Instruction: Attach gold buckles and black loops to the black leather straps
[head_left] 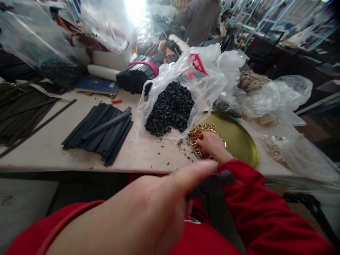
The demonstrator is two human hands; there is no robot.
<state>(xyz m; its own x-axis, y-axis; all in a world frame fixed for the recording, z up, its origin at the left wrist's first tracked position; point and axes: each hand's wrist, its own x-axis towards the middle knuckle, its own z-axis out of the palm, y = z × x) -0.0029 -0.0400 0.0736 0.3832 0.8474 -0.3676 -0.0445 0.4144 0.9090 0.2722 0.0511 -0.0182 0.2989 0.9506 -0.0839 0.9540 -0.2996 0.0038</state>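
Large and close to the camera, my left hand (162, 202) is closed with its thumb stretched along a dark strap (225, 179), which is blurred and partly hidden by the fingers. My right hand (211, 143), in a red sleeve, dips into a pile of small gold-coloured metal buckles (200, 131) on a round gold tray (243, 140). Its fingers are pinched together among the pieces; what they grip is hidden. Just left of the tray lies an open white plastic bag (209, 83) full of small black loops (171, 108).
Black flat straps (102, 131) lie stacked on the table (143, 156), with longer dark strips (23, 109) at the left. Behind are a blue book (97, 86), an orange piece (117, 101) and a tied strap bundle (136, 76). Clear bags (276, 99) stand at right.
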